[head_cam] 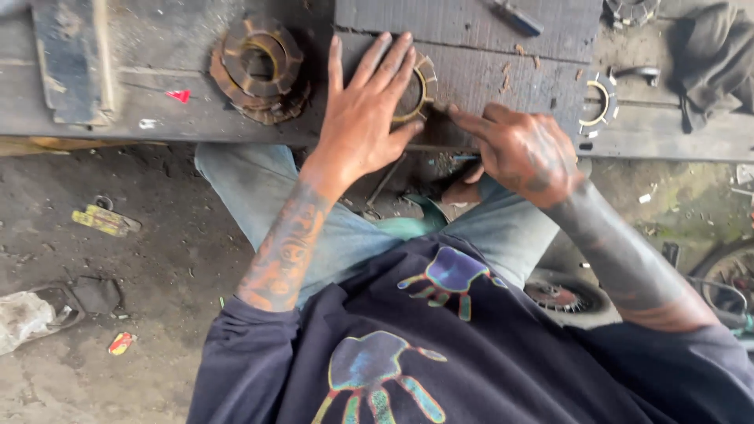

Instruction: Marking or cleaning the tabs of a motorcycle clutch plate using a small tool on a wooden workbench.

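Nearest the camera: dark shirt [440, 353] with colourful handprint designs, then jeans-covered knees [267, 196] tucked under the bench [157, 102] edge. Landmark = toothed ring plate [422, 82], lying flat on the dark mat [487, 71] at the near edge of the bench.

Left hand [363, 118] lies flat on top of the ring plate, palm down, fingers [377, 63] spread and extended away from the body, covering most of the ring; only its right arc with teeth shows. Forearm tattooed.

Right hand [522, 153] sits just right of the ring plate, fingers curled and pressed together, index finger stretched toward the ring's near-right edge. It seems to pinch a thin tool, mostly hidden; cannot tell what kind. Fingertip almost meets the left thumb.

Left of the ring plate, on bare bench: a stack of rusty toothed discs [259, 67], close by but apart. Small red scrap [179, 95] further left of that stack. Right of the ring plate, well apart: another pale ring [598, 106] lying flat. Beyond it, far right, a dark rag [715, 55]. Behind the ring plate, top edge of the mat, a blue-handled tool [514, 16].

Below the ring plate, on the dirt floor [141, 251]: scraps of litter [106, 220] to the left, a wheel part [561, 297] to the right.
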